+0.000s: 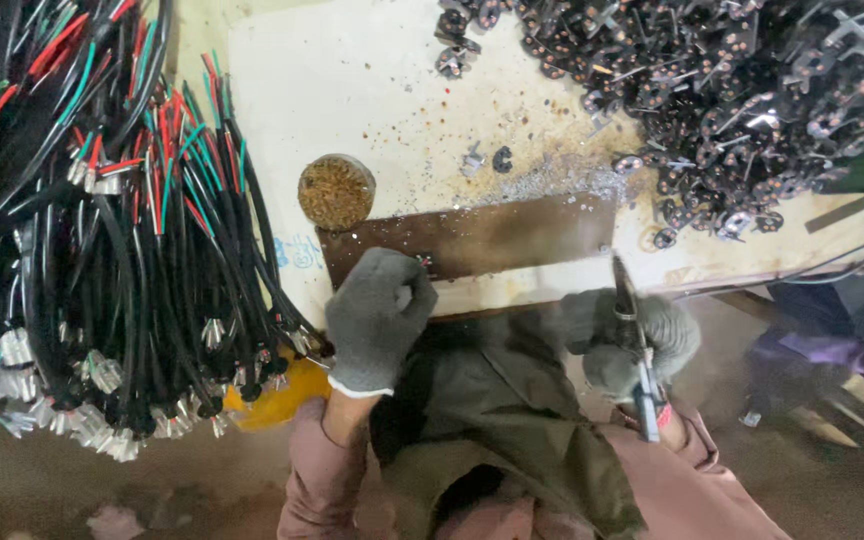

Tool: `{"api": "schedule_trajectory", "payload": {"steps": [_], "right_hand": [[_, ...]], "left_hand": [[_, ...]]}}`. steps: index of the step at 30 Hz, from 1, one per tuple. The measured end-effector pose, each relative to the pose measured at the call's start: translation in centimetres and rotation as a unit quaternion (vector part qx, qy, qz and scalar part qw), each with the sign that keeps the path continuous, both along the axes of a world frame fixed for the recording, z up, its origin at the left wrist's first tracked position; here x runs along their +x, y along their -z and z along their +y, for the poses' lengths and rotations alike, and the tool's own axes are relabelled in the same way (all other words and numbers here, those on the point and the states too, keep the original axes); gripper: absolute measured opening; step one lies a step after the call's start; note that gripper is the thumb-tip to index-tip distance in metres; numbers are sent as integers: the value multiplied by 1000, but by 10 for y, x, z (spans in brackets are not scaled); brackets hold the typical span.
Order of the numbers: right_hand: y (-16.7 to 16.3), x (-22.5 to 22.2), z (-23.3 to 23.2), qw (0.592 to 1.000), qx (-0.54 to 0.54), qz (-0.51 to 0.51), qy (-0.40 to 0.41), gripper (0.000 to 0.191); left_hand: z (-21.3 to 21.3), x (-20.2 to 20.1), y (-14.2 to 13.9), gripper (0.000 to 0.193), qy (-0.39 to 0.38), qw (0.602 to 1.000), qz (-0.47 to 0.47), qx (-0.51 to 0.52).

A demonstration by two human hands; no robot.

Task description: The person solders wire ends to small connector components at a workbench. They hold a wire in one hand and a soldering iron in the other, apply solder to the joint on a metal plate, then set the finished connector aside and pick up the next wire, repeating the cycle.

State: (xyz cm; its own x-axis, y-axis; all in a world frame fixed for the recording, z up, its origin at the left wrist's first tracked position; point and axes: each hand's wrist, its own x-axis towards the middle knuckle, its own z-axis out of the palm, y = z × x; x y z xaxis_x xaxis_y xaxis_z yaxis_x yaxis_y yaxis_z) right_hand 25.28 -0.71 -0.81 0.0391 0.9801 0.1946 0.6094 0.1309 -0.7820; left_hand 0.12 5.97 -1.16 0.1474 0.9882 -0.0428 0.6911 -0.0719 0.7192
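My left hand (377,318), in a grey knit glove, is closed in a fist, pinching a small wire end (422,261) against the brown metal plate (472,238) at the near edge of the desk (352,90). My right hand (632,340), also gloved, is wrapped around a thin pen-like tool (637,350), its tip pointing up towards the plate's right end. A round tin of brownish wool (337,191) sits just beyond my left hand. Bundled black cables (122,260) with red and green cores hang to the left; a heap of small metal terminals (732,90) lies far right. I judge the tiny wire could slip from my thick glove, or the tip could touch the glove.
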Motion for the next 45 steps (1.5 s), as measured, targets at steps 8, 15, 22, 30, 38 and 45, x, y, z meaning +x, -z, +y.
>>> {"api": "schedule_trajectory", "payload": {"steps": [8, 15, 22, 30, 38, 45], "right_hand": [[-22, 9, 68, 965, 106, -224, 86, 26], [-9, 6, 41, 974, 37, -219, -53, 22], [-23, -33, 40, 986, 58, -144, 63, 35], [-41, -35, 70, 983, -9, -163, -82, 34], [-42, -52, 64, 882, 68, -400, -238, 37], [-30, -12, 39, 994, 22, 99, 36, 15]], "left_hand": [[3, -3, -1, 15, -7, 996, -59, 68], [1, -3, -1, 15, -10, 994, -60, 95], [0, -6, 5, 16, -7, 993, -81, 82], [1, -4, 6, 15, -11, 995, -51, 90], [7, -2, -2, 14, -22, 994, -60, 87], [-3, -2, 3, 14, -27, 995, -40, 91]]}}
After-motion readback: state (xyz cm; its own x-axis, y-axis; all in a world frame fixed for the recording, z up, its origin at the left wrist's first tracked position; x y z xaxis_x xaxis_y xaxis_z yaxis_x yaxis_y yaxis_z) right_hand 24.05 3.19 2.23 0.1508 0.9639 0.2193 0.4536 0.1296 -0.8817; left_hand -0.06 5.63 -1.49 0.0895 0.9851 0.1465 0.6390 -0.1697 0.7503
